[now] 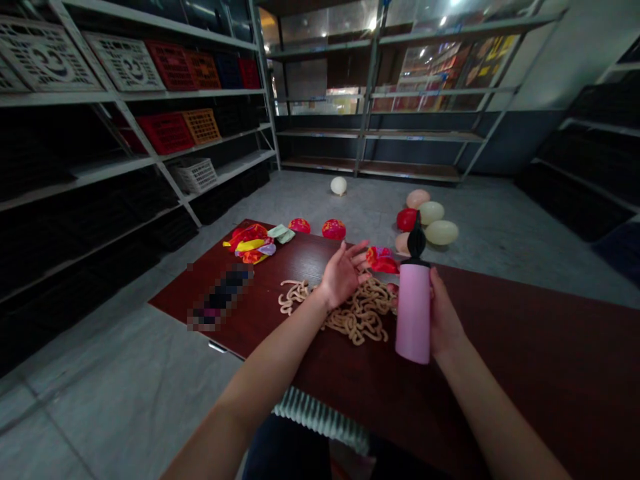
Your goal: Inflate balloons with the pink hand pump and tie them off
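My right hand [445, 317] is wrapped round a pink bottle [413, 313] with a black top part [417, 241], held upright over the table. My left hand [345, 275] is palm up with its fingers stretched out and nothing in it. Under and beside it lies a heap of curly tan strands [357, 320], whose material I cannot make out. Just past the left fingertips is a crumpled red and purple piece [382, 260]; whether they touch it I cannot tell.
A dark red table [310, 363] carries a colourful pile of limp pieces [250, 243], a pale green folded item [281, 233] and a blurred-out object [220, 298]. Balloons [442, 233] lie on the floor beyond. Shelves with crates [165, 132] stand left; a rack [370, 137] stands behind.
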`<state>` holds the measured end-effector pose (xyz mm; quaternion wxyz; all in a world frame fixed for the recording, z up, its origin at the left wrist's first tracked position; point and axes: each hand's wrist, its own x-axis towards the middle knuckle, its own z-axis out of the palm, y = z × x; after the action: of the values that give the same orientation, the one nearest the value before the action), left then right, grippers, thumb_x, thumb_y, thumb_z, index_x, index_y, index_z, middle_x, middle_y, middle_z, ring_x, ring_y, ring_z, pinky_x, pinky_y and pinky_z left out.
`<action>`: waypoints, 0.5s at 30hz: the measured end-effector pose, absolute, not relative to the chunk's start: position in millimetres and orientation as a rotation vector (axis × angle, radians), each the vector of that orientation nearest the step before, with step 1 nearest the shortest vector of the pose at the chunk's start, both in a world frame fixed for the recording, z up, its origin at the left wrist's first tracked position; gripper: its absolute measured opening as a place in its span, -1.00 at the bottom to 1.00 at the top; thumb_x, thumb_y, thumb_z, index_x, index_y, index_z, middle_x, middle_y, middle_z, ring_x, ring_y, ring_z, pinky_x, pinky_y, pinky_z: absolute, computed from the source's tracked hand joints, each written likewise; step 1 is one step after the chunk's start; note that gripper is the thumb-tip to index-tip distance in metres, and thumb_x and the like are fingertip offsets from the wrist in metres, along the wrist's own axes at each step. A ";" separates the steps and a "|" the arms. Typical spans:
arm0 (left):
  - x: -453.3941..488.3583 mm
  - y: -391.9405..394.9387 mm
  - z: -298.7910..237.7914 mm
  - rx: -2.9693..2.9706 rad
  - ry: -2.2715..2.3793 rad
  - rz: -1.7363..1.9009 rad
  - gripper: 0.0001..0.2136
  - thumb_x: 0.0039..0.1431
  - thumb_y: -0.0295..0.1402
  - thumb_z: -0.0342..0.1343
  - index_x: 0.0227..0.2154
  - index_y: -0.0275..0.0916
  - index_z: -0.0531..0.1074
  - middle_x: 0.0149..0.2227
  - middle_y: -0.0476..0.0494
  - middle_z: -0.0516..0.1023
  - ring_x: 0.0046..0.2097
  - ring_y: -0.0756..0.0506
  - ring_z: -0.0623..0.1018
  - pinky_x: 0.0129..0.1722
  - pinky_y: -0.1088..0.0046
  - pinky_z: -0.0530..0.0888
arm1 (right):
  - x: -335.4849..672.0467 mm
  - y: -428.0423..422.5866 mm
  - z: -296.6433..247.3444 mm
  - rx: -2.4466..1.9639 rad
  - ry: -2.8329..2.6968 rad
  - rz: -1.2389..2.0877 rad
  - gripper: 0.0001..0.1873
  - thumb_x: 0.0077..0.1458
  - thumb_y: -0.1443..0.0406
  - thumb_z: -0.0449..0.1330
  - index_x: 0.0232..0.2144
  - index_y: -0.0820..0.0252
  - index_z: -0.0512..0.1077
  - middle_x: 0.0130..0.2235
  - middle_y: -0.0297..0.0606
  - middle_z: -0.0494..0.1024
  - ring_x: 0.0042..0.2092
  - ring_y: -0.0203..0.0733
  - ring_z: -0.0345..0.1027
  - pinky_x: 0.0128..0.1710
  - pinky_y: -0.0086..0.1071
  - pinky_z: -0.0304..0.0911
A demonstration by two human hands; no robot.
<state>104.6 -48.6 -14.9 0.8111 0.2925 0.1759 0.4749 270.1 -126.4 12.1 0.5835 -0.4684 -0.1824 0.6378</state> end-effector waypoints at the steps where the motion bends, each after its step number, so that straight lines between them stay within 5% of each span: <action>1: 106.2 -49.1 -16.6 0.592 0.341 1.030 -0.62 0.30 -0.08 -0.01 -0.03 -0.24 0.49 0.03 -0.27 0.54 -0.03 -0.14 0.56 -0.14 0.38 0.47 | 269.1 -126.2 12.0 -1.096 -0.393 1.484 -0.52 0.30 0.00 -0.06 -0.09 0.13 0.52 -0.46 -0.20 0.63 -0.57 -0.25 0.46 -0.59 -0.46 0.40; 3: 112.8 -50.3 -23.5 0.561 0.408 1.069 -0.77 0.30 -0.24 0.05 -0.13 -0.26 0.48 0.03 -0.26 0.53 -0.02 -0.13 0.56 -0.12 0.40 0.47 | 267.4 -125.7 11.4 -1.091 -0.360 1.496 -0.51 0.30 -0.02 -0.08 -0.04 0.10 0.50 -0.45 -0.21 0.64 -0.58 -0.25 0.45 -0.61 -0.47 0.39; 6: 125.9 -54.1 -36.0 0.608 0.679 1.064 -0.87 0.24 -0.34 0.12 -0.35 -0.30 0.43 -0.27 -0.18 0.57 -0.24 -0.08 0.59 -0.19 0.40 0.47 | 264.4 -125.7 8.8 -1.053 -0.369 1.541 -0.47 0.31 -0.03 -0.10 -0.01 0.13 0.49 -0.44 -0.18 0.64 -0.57 -0.25 0.46 -0.59 -0.48 0.39; 12: 130.0 -64.2 -35.2 0.933 0.683 0.697 -0.31 0.19 0.24 -0.15 -0.44 -0.38 0.49 -0.55 -0.16 0.46 -0.52 -0.04 0.46 -0.43 0.41 0.43 | 260.8 -129.7 -5.7 -0.852 -0.601 1.633 -0.51 0.21 -0.07 0.07 0.03 0.04 0.46 -0.27 -0.26 0.67 -0.44 -0.29 0.50 -0.48 -0.49 0.41; 15: 126.3 -67.2 -27.1 0.978 0.691 0.729 -0.33 0.15 0.25 -0.08 -0.30 -0.36 0.54 -0.47 -0.19 0.55 -0.54 -0.04 0.47 -0.48 0.43 0.38 | 263.2 -133.3 -10.4 -0.974 -0.657 1.727 -0.43 0.13 -0.16 0.11 -0.15 0.16 0.53 -0.43 -0.24 0.62 -0.51 -0.29 0.44 -0.55 -0.50 0.35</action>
<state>126.3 -67.2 -27.1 0.7641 0.4501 0.3179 0.3354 263.2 -133.3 -10.4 0.5024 -0.4032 -0.2718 0.7149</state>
